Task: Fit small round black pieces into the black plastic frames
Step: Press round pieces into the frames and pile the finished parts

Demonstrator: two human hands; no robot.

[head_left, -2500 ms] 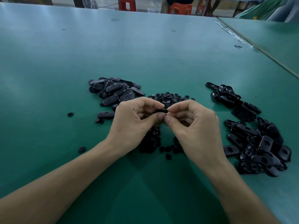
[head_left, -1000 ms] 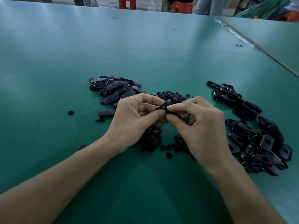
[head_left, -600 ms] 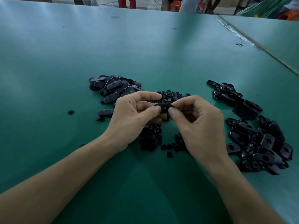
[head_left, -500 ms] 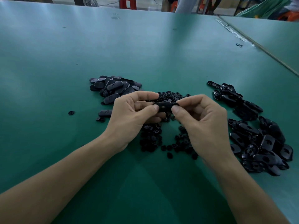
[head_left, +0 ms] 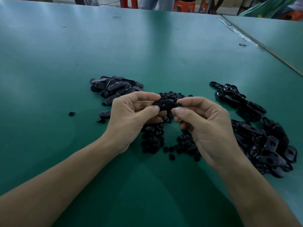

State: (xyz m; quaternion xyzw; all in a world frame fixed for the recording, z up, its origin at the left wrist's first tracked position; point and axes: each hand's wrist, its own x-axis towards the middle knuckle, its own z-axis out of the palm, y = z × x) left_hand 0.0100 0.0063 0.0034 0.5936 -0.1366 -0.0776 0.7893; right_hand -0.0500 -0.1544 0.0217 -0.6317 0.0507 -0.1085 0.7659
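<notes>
Nearest, two bare forearms reaching in from the bottom edge over the green table [head_left: 49,66]. Left hand [head_left: 131,118] pinching one end of an oval black frame [head_left: 164,104] between thumb and forefinger, other fingers curled under. Right hand [head_left: 208,126] closed at thumb and forefinger tip on the other end, though whether truly gripping or just touching cannot be told. Frame now turned flat-side up and plainly in view, with a small pale notch near its middle, where moments ago lay hidden edge-on between pressed fingertips; hands drawn slightly apart since then. Probably a round piece just seated and the result under inspection, though the piece itself not visible here.

Under and beyond the hands, a loose scatter of small round black pieces [head_left: 154,141] on the table. Left of that, a heap of closed oval parts [head_left: 113,87], likely finished. Right, a larger heap of open frames [head_left: 262,145], likely waiting. One stray round piece [head_left: 71,114] well apart to the left.

Farther off, bare matte green surface, a seam to a second table [head_left: 278,35] at right, then red stools [head_left: 129,2] and someone's legs [head_left: 157,4] at the room's edge.
</notes>
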